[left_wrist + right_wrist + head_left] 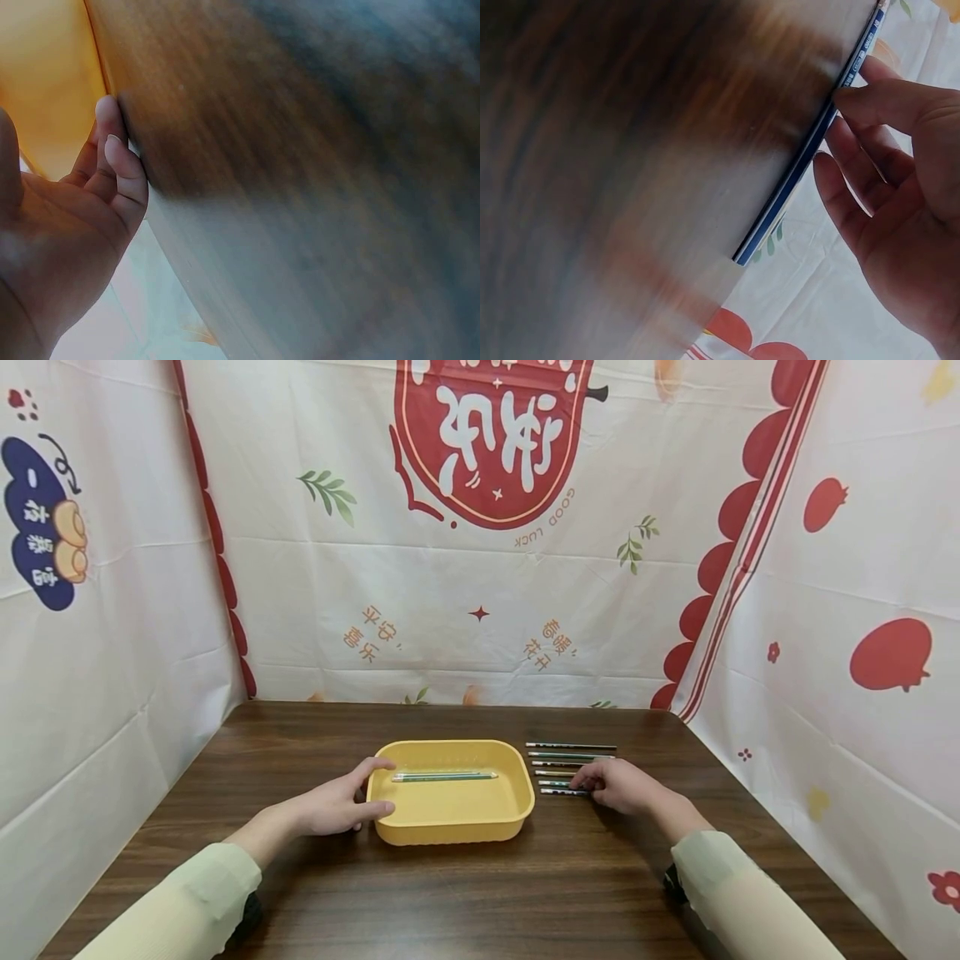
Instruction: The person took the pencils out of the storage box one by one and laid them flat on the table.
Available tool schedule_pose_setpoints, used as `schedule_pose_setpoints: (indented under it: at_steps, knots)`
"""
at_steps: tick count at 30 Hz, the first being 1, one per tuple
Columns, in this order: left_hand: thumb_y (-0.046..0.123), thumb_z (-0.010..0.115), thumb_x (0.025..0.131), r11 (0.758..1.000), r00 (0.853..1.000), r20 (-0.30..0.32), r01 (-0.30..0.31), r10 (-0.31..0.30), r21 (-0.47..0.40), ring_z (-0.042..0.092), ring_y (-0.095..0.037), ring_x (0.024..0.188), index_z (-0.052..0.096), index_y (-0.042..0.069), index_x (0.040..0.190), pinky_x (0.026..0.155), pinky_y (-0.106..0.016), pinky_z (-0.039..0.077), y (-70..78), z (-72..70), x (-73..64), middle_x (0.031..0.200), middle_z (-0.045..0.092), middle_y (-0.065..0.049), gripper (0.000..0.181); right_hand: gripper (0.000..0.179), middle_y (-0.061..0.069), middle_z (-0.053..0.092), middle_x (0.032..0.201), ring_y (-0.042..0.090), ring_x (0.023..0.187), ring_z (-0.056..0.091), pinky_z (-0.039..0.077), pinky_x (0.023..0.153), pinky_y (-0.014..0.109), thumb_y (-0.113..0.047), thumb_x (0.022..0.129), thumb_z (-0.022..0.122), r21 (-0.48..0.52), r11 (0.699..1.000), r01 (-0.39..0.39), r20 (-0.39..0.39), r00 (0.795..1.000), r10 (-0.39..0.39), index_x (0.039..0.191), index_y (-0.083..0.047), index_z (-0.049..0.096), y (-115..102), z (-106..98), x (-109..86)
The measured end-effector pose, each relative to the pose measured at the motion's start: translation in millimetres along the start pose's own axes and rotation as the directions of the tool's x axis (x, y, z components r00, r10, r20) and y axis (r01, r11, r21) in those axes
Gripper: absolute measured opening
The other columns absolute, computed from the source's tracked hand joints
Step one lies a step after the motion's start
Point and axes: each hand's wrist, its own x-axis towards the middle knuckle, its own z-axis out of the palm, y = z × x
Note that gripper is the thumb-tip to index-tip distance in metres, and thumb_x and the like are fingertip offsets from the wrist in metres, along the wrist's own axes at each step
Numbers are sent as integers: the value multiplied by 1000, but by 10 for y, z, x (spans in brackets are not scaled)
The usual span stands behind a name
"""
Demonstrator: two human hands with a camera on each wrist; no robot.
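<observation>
A yellow plastic basket stands on the table, with green pencils lying side by side inside. My left hand holds its left side, thumb over the rim and other fingers against the outer wall. To the right of the basket, my right hand is at the nearest pencil of a row. In the right wrist view, the thumb and index finger pinch this dark blue pencil near its middle. The pencil lies along the tabletop; in the head view the hand hides its right end.
Several more pencils lie roughly parallel in the row behind, some partly covered by the right hand. The dark wooden table is bordered at the back and sides by printed white cloth.
</observation>
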Motion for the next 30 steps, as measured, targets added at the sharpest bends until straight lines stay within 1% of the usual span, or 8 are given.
schedule_pose_setpoints:
  at_steps: [2,5,8,14,20,25,30]
  knots:
    - [48,72,106,1000,1000,-3,7,-7,-3,65,-21,79,33,25,164,77,-38,53,-1,1,2,105,62,-11,74,37,0,73,101,15,95,63,55,83,36,11,90,70,1,1000,2,0,1000,-2,112,-16,82,-3,-14,-8]
    - [47,72,106,1000,1000,-6,7,-7,-4,65,-22,79,33,24,164,77,-39,53,-8,2,5,105,62,-11,74,36,0,74,104,15,98,65,57,86,39,10,91,71,2,1000,-7,-11,1000,7,114,-17,81,-21,-41,-13]
    - [48,73,105,1000,1000,-8,9,-9,-1,66,-22,79,34,25,164,78,-39,53,-10,3,5,106,62,-11,74,35,2,76,107,15,100,66,57,89,41,9,92,71,12,1000,-4,-27,1000,5,116,-14,81,-56,-72,-8]
    - [48,73,105,1000,1000,-9,7,-7,3,65,-22,79,34,25,163,77,-39,53,-14,9,9,107,62,-11,74,32,6,78,107,13,95,64,55,83,35,5,94,70,41,999,-3,-51,999,5,120,-11,81,-153,-132,15]
    - [48,72,105,1000,1000,-8,4,-4,3,65,-22,79,34,24,163,77,-39,53,-21,11,11,107,62,-11,74,31,8,78,113,17,105,70,58,87,38,1,97,68,64,998,5,-65,998,-1,123,-10,79,-272,-171,53]
    - [48,72,106,1000,1000,-3,6,-6,3,65,-22,80,33,23,163,78,-39,54,-11,7,7,110,62,-12,74,30,10,78,120,17,107,70,57,86,35,-1,99,68,98,995,9,-55,998,-4,125,-12,79,-398,-190,100]
    - [48,72,106,1000,1000,-2,8,-8,3,65,-21,80,33,23,163,78,-39,54,-10,5,9,109,62,-12,74,28,11,78,122,16,106,70,57,85,34,-3,100,68,113,993,44,-47,998,-38,125,-11,79,-520,-185,151]
